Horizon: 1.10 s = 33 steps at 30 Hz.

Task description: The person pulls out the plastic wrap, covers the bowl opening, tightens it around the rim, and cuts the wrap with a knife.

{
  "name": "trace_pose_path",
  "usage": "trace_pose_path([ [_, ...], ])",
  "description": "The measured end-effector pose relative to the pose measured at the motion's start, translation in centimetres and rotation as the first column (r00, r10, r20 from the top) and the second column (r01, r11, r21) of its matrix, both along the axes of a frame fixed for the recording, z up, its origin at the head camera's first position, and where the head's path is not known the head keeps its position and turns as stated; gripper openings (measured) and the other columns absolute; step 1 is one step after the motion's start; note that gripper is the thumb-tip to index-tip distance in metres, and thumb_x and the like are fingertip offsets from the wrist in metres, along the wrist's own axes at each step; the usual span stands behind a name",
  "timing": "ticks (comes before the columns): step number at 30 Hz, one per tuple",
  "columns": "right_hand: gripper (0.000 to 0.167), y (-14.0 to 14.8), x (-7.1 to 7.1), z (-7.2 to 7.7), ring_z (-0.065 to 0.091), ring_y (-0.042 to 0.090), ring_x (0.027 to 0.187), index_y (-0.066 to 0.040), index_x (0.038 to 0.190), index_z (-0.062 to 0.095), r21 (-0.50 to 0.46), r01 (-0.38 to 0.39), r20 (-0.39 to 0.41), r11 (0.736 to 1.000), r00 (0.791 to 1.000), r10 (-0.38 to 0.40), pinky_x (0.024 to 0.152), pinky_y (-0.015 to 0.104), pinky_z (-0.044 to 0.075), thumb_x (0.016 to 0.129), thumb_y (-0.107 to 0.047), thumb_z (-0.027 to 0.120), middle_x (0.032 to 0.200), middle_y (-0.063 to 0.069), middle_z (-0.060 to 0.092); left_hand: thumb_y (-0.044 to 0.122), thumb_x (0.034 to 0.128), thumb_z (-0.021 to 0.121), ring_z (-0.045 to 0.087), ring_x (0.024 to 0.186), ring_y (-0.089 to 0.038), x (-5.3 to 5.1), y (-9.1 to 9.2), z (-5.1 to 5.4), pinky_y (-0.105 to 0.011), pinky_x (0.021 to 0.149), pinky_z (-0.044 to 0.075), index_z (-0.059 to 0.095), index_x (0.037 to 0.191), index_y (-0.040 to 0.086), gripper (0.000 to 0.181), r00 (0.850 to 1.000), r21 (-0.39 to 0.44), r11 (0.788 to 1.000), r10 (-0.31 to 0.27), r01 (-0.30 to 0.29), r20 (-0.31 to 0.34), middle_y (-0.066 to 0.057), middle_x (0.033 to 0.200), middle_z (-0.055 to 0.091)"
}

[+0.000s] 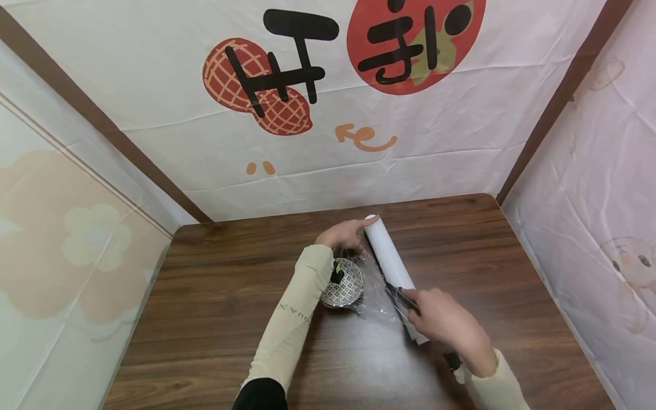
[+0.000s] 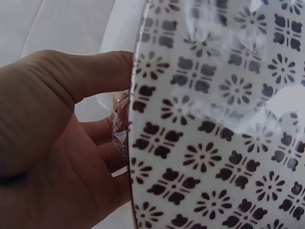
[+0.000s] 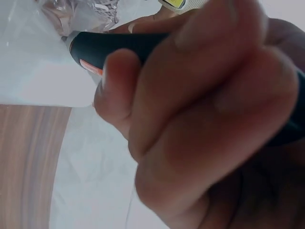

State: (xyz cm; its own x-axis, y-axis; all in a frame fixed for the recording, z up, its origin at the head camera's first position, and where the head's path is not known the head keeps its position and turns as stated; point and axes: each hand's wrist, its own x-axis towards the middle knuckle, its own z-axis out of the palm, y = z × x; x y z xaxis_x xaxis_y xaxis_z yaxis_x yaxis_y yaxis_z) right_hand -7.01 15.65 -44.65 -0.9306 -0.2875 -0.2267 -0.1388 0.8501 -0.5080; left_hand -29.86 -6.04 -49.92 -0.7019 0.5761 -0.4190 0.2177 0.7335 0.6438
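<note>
Holding clear plastic film (image 1: 376, 293), apparently for tension, the left hand (image 1: 344, 234) touches the white cylindrical roll (image 1: 390, 256) near the tabletop's (image 1: 195, 319) far edge; the right hand (image 1: 446, 324) grips a black-handled cutter (image 1: 409, 302) alongside.

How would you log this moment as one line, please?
left hand: at far end of white roll | right hand: grips dark tool at roll's edge | clear film: between roll and patterned dish

Booth-like nook, printed cloth walls (image 1: 318, 159)
</note>
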Motion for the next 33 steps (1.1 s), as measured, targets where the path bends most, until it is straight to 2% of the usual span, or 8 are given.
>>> trace_pose_path([
  [3, 0.042, -0.1, 0.5, -0.1, 0.048, 0.016, 0.057, -0.009, 0.131, 0.071, 0.008, 0.021, 0.006, 1.0, 1.0, -0.021, 0.051, 0.03, 0.039, 0.09, -0.007, 0.067, 0.069, 0.002, 0.054, -0.002, 0.0874, 0.081, 0.062, 0.11, -0.027, 0.0, -0.1, 0.0, -0.028, 0.068, 0.048, 0.022, 0.167, 0.042, 0.108, 1.0, 0.015, 1.0, -0.01, 0.009, 0.003, -0.022, 0.154, 0.05],
  [6, 0.03, -0.2, 1.0, 0.0, 0.049, 0.017, 0.057, -0.012, 0.118, 0.073, 0.015, 0.034, 0.014, 0.999, 0.999, -0.034, 0.051, 0.031, 0.039, 0.089, -0.007, 0.068, 0.067, 0.001, 0.053, -0.004, 0.0873, 0.08, 0.059, 0.13, -0.035, 0.0, -0.1, 0.2, -0.028, 0.071, 0.05, 0.021, 0.167, 0.04, 0.108, 1.0, 0.019, 1.0, -0.018, 0.018, 0.007, -0.024, 0.164, 0.042],
  [14, 0.016, -0.2, 2.8, 0.2, 0.046, 0.018, 0.059, -0.015, 0.099, 0.069, 0.033, 0.041, 0.004, 0.999, 0.999, -0.042, 0.054, 0.034, 0.04, 0.087, -0.007, 0.072, 0.065, 0.0, 0.049, -0.006, 0.0876, 0.078, 0.061, 0.094, -0.023, 0.2, -0.2, 0.2, -0.027, 0.065, 0.048, 0.023, 0.167, 0.04, 0.107, 1.0, 0.028, 1.0, -0.005, 0.005, -0.008, -0.025, 0.158, 0.048],
  [18, 0.023, 0.0, 3.8, 0.5, 0.047, 0.016, 0.058, -0.015, 0.109, 0.073, 0.013, 0.069, 0.071, 0.998, 0.995, -0.07, 0.053, 0.031, 0.04, 0.088, -0.007, 0.073, 0.066, 0.0, 0.052, -0.011, 0.091, 0.07, 0.063, 0.074, -0.018, 0.2, -0.2, 0.0, -0.027, 0.058, 0.046, 0.022, 0.167, 0.041, 0.104, 1.0, 0.027, 1.0, -0.001, 0.001, 0.006, -0.022, 0.12, 0.064],
  [20, 0.027, 0.2, 4.2, 0.5, 0.047, 0.015, 0.057, -0.015, 0.115, 0.074, 0.003, 0.082, 0.088, 0.997, 0.993, -0.082, 0.052, 0.03, 0.04, 0.088, -0.007, 0.073, 0.066, -0.001, 0.052, -0.011, 0.0917, 0.069, 0.06, 0.066, -0.015, 0.2, -0.2, -0.1, -0.026, 0.056, 0.043, 0.022, 0.167, 0.042, 0.103, 1.0, 0.015, 1.0, -0.001, 0.001, 0.003, -0.015, 0.098, 0.062],
  [24, 0.017, 0.6, 4.9, 0.7, 0.046, 0.015, 0.058, -0.018, 0.099, 0.071, 0.008, 0.058, 0.065, 0.998, 0.996, -0.059, 0.052, 0.029, 0.039, 0.086, -0.008, 0.076, 0.066, -0.002, 0.051, -0.011, 0.0926, 0.068, 0.048, 0.058, -0.013, 0.1, 0.0, -0.3, -0.027, 0.053, 0.038, 0.022, 0.167, 0.041, 0.102, 0.999, -0.019, 1.0, -0.007, 0.006, -0.032, -0.005, 0.077, 0.056],
  [27, 0.017, 0.8, 5.2, 0.9, 0.047, 0.015, 0.059, -0.02, 0.09, 0.066, 0.015, 0.046, 0.067, 0.999, 0.997, -0.047, 0.053, 0.03, 0.04, 0.085, -0.008, 0.076, 0.067, -0.002, 0.052, -0.009, 0.093, 0.069, 0.043, 0.055, -0.013, 0.0, 0.2, -0.4, -0.027, 0.052, 0.037, 0.021, 0.167, 0.04, 0.101, 0.999, -0.04, 0.999, -0.015, 0.013, -0.048, -0.004, 0.073, 0.052],
  [33, 0.017, 1.3, 5.8, 1.1, 0.046, 0.014, 0.057, -0.021, 0.095, 0.07, 0.014, 0.057, 0.093, 0.998, 0.994, -0.058, 0.052, 0.028, 0.04, 0.085, -0.009, 0.077, 0.066, -0.002, 0.053, -0.011, 0.0938, 0.067, 0.051, 0.059, -0.014, 0.1, 0.3, -0.3, -0.027, 0.053, 0.04, 0.021, 0.167, 0.04, 0.1, 0.999, -0.017, 1.0, -0.006, 0.006, -0.032, -0.005, 0.078, 0.05],
])
